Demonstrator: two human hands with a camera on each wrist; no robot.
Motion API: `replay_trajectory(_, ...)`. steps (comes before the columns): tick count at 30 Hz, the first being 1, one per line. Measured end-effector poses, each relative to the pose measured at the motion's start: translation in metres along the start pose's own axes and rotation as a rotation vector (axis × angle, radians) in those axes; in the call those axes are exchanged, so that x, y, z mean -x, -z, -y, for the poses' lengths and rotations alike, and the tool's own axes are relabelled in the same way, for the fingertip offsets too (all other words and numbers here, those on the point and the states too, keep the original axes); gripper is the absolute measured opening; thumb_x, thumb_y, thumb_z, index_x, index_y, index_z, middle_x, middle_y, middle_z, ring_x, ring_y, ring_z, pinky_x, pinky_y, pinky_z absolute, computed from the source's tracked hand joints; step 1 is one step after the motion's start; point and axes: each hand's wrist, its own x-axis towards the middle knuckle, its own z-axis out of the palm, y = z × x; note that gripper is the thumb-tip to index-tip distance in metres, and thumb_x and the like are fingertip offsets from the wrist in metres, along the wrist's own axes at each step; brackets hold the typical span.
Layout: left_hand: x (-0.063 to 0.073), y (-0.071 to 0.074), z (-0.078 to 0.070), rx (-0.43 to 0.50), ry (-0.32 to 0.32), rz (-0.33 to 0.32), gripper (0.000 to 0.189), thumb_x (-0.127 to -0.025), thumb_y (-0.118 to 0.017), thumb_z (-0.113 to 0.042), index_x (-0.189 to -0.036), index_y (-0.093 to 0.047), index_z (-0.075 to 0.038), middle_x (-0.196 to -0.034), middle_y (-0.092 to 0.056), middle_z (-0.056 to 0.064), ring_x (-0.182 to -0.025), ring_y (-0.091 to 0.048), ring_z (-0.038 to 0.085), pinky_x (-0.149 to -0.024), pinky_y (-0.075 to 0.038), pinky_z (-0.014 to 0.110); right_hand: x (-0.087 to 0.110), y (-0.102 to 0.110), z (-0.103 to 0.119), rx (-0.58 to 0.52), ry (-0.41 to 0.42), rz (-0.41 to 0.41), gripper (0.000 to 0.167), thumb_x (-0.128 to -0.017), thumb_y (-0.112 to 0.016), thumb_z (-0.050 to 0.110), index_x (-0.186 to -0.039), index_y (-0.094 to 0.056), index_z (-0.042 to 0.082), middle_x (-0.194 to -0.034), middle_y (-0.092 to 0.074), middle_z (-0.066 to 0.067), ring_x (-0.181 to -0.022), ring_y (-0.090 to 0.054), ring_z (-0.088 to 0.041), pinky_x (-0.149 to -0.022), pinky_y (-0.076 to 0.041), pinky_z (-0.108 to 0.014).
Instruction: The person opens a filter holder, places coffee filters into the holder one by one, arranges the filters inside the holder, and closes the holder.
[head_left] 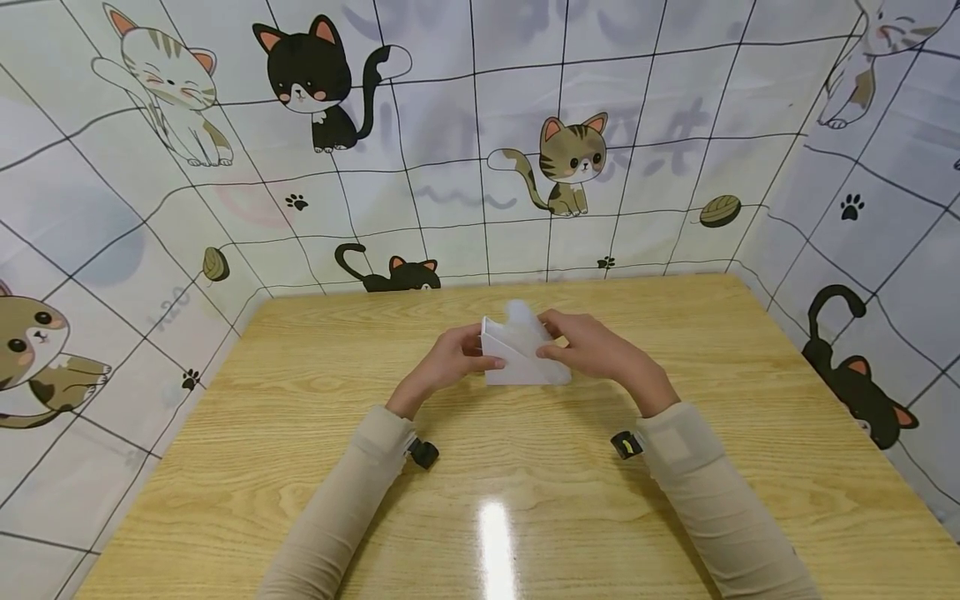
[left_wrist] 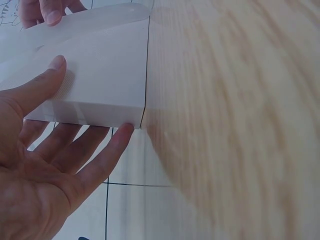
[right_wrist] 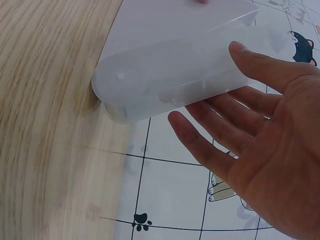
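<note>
A white box [head_left: 510, 373] with a slanted edge stands on the wooden table. Its left end is held by my left hand [head_left: 453, 354], thumb on the front face and fingers behind. In the left wrist view the white box [left_wrist: 107, 65] shows a finely textured face, with fingertips along its narrow side. Slanting against the box is a long frosted, translucent plastic case [right_wrist: 155, 75] with rounded ends, its lower end near the tabletop. My right hand [head_left: 592, 342] grips this case, thumb on the near side and fingers behind it. The case's far parts are partly hidden by the box.
The wooden table [head_left: 495, 467] has a bright light reflection near its front. A cat-print cloth [head_left: 450, 192] with a grid pattern rises behind the table and on both sides. Small black cameras [head_left: 423, 453] sit on both wrists.
</note>
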Motion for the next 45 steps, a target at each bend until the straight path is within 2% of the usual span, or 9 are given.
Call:
replay_trajectory(9, 0.0008, 0.0002, -0.0019, 0.004, 0.002, 0.006, 0.049, -0.092, -0.08, -0.017, -0.138, -0.064, -0.014, -0.124, -0.074, 0.015, -0.108, -0.075, 0.026, -0.088, -0.063, 0.043, 0.0001, -0.002, 0.0017, 0.028, 0.003, 0.015, 0.048, -0.102, -0.067, 0.018, -0.144, -0.051, 0.002, -0.132, -0.068, -0.02, -0.123, -0.066, -0.035, -0.098, -0.055, -0.052)
replay_trajectory(19, 0.0007, 0.0011, -0.0004, -0.011, 0.003, 0.007, 0.05, -0.092, -0.08, -0.017, -0.139, -0.063, -0.016, -0.124, -0.074, 0.013, -0.108, -0.075, 0.024, -0.087, -0.063, 0.039, -0.0013, -0.0042, 0.0041, 0.053, -0.011, 0.047, 0.05, -0.103, -0.065, 0.017, -0.147, -0.047, 0.001, -0.139, -0.063, -0.022, -0.127, -0.063, -0.037, -0.099, -0.055, -0.052)
replay_trajectory(29, 0.0012, 0.0006, -0.0005, 0.012, 0.003, 0.014, 0.052, -0.092, -0.08, -0.017, -0.141, -0.062, -0.016, -0.124, -0.074, 0.013, -0.109, -0.074, 0.024, -0.089, -0.063, 0.042, -0.0019, -0.0064, 0.0028, 0.061, -0.002, 0.047, 0.05, -0.103, -0.065, 0.016, -0.148, -0.047, 0.001, -0.138, -0.064, -0.022, -0.127, -0.063, -0.037, -0.1, -0.054, -0.052)
replay_trajectory(39, 0.0014, 0.0011, -0.0004, 0.005, 0.015, 0.005, 0.052, -0.092, -0.08, -0.018, -0.141, -0.062, -0.018, -0.124, -0.074, 0.011, -0.11, -0.074, 0.023, -0.087, -0.063, 0.039, -0.0039, -0.0077, -0.0001, 0.064, 0.013, 0.048, 0.05, -0.103, -0.065, 0.016, -0.148, -0.047, 0.001, -0.137, -0.064, -0.021, -0.125, -0.064, -0.036, -0.098, -0.055, -0.052)
replay_trajectory(45, 0.0011, 0.0013, -0.0003, 0.007, 0.001, 0.018, 0.052, -0.092, -0.08, -0.017, -0.141, -0.062, -0.017, -0.124, -0.074, 0.012, -0.109, -0.074, 0.023, -0.087, -0.063, 0.041, -0.0046, -0.0099, -0.0002, 0.07, 0.012, 0.054, 0.048, -0.104, -0.064, 0.015, -0.147, -0.049, 0.001, -0.136, -0.065, -0.021, -0.123, -0.065, -0.035, -0.096, -0.056, -0.051)
